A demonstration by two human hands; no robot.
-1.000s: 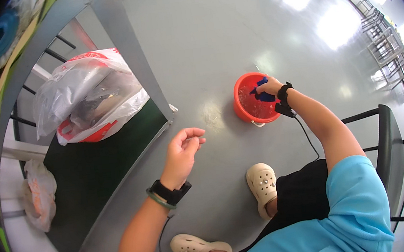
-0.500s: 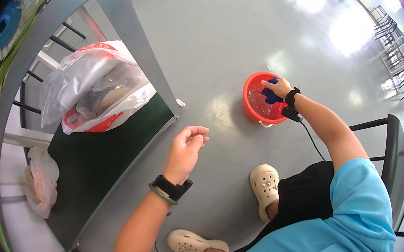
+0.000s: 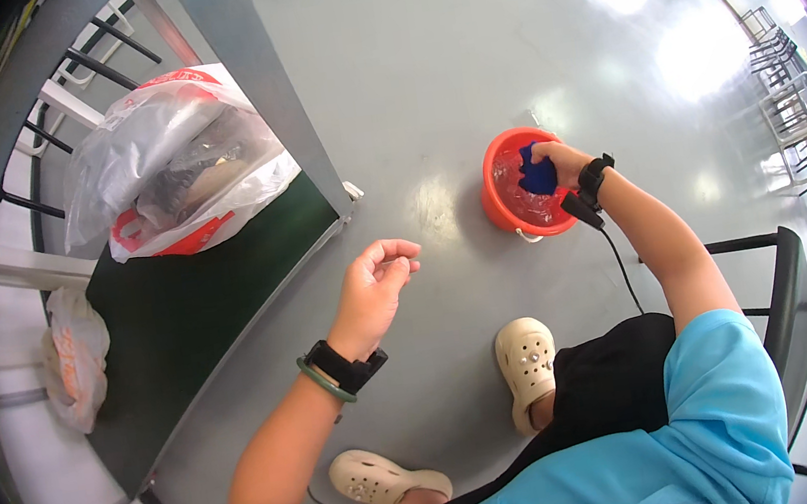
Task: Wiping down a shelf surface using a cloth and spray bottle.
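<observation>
A dark blue cloth (image 3: 537,175) is gripped in my right hand (image 3: 569,163), over the mouth of a red bucket (image 3: 492,203). Clear water (image 3: 521,199) shows inside the bucket beside the cloth. Bunched between thumb and fingers, the cloth hangs down on the bucket's inner side; whether its lower end touches the water I cannot tell. My left hand (image 3: 373,294) hovers in the air to the left of the bucket, fingers loosely curled and thumb apart, with nothing visible in it. Both wrists wear black straps, and a green bangle (image 3: 326,382) circles the left one.
On my left, a grey-framed rack has a dark green shelf (image 3: 201,327) bearing a plastic bag (image 3: 182,168) of things. A smaller bag (image 3: 74,358) hangs farther left. A dark chair (image 3: 788,305) stands at my right. A black cable (image 3: 624,270) runs down from my right wrist.
My right hand has lifted the blue cloth slightly and shifted, so it hangs more bunched beneath my fingers. The left hand keeps about the same pose; the view has shifted a little.
</observation>
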